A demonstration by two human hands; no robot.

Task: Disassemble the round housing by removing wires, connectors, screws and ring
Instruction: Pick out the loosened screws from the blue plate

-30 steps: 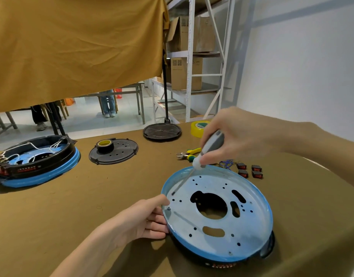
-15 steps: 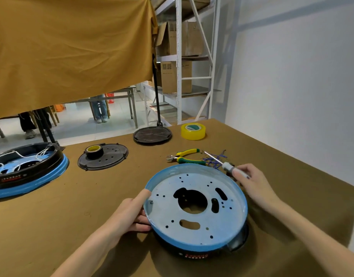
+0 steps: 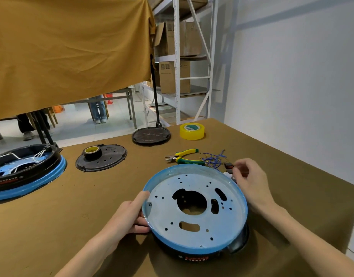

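Left hand [image 3: 125,215] grips the round housing [image 3: 195,208] at its left rim, right hand [image 3: 250,179] loosely curled, holding nothing I can make out, at the upper-right rim

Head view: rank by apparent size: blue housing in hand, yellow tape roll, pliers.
1. blue housing, nearest the camera, so partly perspective
2. pliers
3. yellow tape roll, close to the pliers; farther back, so unsure

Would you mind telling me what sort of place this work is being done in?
Probably a workshop or small factory storeroom: a metal shelving rack holding cardboard boxes, and a cloth-covered workbench with pliers and stripped appliance housings.
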